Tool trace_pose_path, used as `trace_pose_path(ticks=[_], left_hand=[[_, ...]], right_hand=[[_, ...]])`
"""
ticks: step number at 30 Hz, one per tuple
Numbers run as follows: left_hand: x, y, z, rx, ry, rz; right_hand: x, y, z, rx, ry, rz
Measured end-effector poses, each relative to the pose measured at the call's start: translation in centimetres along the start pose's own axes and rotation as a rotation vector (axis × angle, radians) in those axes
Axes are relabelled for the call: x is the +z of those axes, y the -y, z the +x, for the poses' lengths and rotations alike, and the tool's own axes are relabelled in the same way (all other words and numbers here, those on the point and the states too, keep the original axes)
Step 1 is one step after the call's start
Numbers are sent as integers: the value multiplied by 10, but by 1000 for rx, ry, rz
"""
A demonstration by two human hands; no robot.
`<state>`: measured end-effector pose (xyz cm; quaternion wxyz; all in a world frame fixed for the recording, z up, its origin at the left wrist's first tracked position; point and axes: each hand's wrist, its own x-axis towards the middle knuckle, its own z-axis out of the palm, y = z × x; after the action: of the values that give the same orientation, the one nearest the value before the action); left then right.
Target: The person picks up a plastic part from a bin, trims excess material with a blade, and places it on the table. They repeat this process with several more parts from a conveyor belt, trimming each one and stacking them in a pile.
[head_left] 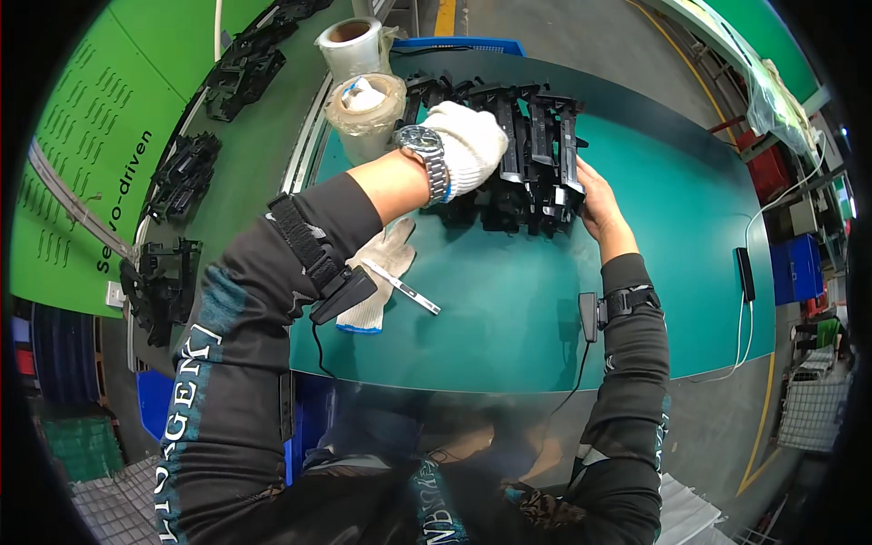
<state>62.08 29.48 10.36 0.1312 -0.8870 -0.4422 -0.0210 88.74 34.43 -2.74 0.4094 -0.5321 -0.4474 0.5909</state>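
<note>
Several black moulded plastic parts (538,136) stand packed side by side in a row on the green tabletop (509,309). My left hand (468,150), in a white knit glove with a watch at the wrist, is curled against the left part of the row. Its fingertips are hidden from view. Bare, my right hand (597,202) grips the right end of the row, its fingers partly behind the outermost part. Below my left forearm lies an empty white glove (368,304), with a white pen-like cutter (404,289) across it.
Left of the row stand two rolls of clear film, a nearer roll (368,118) and a farther roll (350,45). A conveyor belt (245,173) along the left carries more black parts (182,177). A black device (745,274) with white cables lies at the table's right edge.
</note>
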Motion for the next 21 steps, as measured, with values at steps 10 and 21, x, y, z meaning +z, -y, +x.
trace_pose_path(ticks=[10,21], left_hand=[[-4,2,-13,-45,-87,-102],[19,17,-29,-94,-227,-479]], right_hand=[[23,7,6,-26,91,43],[28,23,-18,66,-62,19]])
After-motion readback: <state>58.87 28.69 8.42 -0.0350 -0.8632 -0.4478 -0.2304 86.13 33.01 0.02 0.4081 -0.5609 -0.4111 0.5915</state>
